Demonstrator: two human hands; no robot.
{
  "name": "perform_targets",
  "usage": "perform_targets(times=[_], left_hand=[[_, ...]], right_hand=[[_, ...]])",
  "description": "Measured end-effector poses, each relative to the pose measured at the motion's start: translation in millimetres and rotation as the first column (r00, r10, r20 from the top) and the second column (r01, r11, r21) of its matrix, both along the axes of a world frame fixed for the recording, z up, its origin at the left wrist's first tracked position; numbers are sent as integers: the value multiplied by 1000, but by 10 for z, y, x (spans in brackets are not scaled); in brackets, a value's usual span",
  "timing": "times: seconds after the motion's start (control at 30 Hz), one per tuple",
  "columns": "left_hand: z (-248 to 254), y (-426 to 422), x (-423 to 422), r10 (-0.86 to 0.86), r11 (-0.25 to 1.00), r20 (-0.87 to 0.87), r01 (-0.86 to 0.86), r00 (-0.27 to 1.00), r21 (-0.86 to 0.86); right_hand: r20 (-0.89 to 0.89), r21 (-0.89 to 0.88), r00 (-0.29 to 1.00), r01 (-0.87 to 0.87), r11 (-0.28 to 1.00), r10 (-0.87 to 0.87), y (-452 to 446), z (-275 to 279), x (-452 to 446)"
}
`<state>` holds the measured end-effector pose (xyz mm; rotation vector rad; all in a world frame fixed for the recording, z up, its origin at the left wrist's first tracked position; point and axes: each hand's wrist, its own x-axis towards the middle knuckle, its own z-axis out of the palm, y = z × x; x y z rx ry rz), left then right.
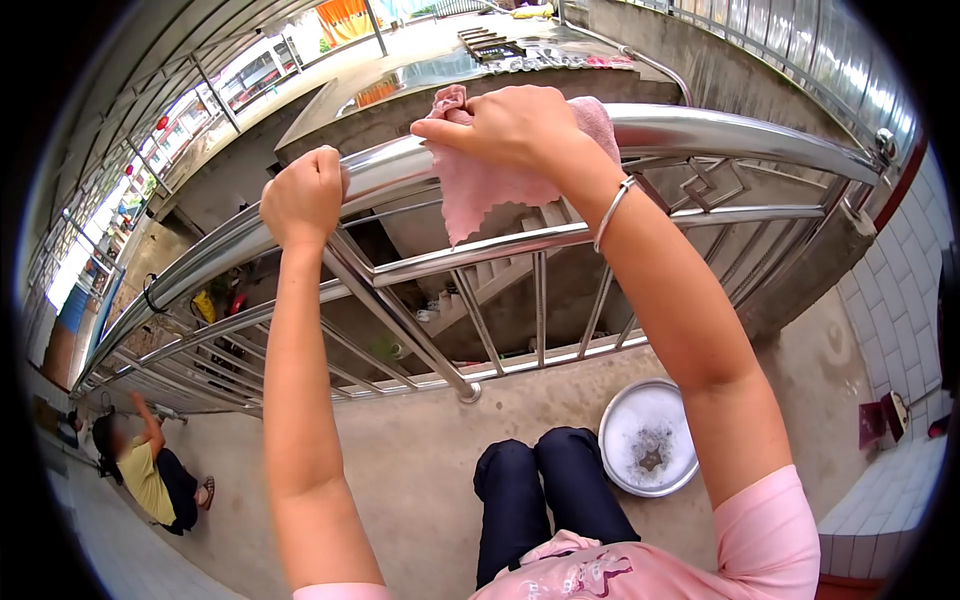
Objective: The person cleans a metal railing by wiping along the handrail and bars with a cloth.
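My left hand [305,197] is closed around the shiny steel top rail [725,130] of a railing, just left of a post. Farther right along that rail, my right hand [515,122] presses a pink cloth [490,190] onto the metal, fingers curled over it. The cloth drapes over the front of the rail with a wavy lower edge, and a bunched bit sticks up by the thumb. A bracelet [612,212] circles my right wrist.
A metal basin [640,491] of foamy water stands on the concrete floor [400,470] beside my knees. At the far left a person in a yellow top [143,482] crouches by the railing. Stairs [470,295] show behind the bars; a white tiled wall [890,300] is at right.
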<state>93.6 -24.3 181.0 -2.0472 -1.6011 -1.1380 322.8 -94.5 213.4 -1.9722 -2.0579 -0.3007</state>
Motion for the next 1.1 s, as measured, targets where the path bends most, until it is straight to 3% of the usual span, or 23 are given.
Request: perform_targets(times=[0.17,0.23,0.3,0.37,0.5,0.57,0.63,0.7,0.73,0.77,0.83,0.9,0.93,0.97,1.0,1.03,1.07,1.1], left_hand=[[4,-8,-15,-19,1000,-25,20,999,6],[0,2,-27,-23,1000,-10,23,1000,11],[-14,30,-48,-38,999,-21,38,999,-5],[-8,-9,-15,-38,999,-18,39,999,26],[-35,24,-26,-18,995,-29,20,999,99],[-5,-9,-22,-24,998,-26,25,999,59],[9,-28,-14,-22,1000,-14,22,1000,19],[12,-36,-14,-32,999,-14,33,999,28],[9,-30,-16,-23,999,-24,23,999,38],[2,-34,-16,-12,999,-27,13,1000,33],[25,-35,-20,-10,1000,-55,11,998,12],[20,-16,-29,-36,999,-20,36,999,-2],[30,-23,-29,-37,999,-22,37,999,-6],[30,-29,-33,-38,999,-21,38,999,-12],[30,-33,-44,-32,999,-17,32,999,-13],[33,-40,-44,-35,999,-14,35,999,-8],[28,-47,-34,-40,999,-15,40,999,-5],[12,-40,-27,-41,999,-23,41,999,-7]], right_hand=[[-248,-61,968,-65,996,48,205,41,48],[-418,209,908,85,974,11,283,-41,47],[-476,257,879,140,956,-1,339,-107,96],[-254,156,961,-73,985,111,191,-84,124],[-230,91,961,-134,987,151,25,-45,84],[-196,79,938,-276,958,287,-5,-62,80],[-130,126,952,-261,957,277,6,-110,-19],[-44,99,995,-84,992,89,18,-107,-144],[-26,-33,998,-54,998,53,-1,-22,-204],[-29,-38,998,-64,997,63,2,-57,-174],[359,95,863,-412,906,355,-19,-131,15],[-124,215,865,-455,864,486,-156,3,136],[-302,278,906,-214,936,297,-115,24,236],[168,496,921,-386,778,350,102,-42,674],[18,528,955,-260,808,295,-11,37,849],[189,542,969,-241,805,162,4,48,1135],[102,590,991,-130,797,87,-18,-2,1368],[-137,515,990,46,856,28,-13,-57,1628]])
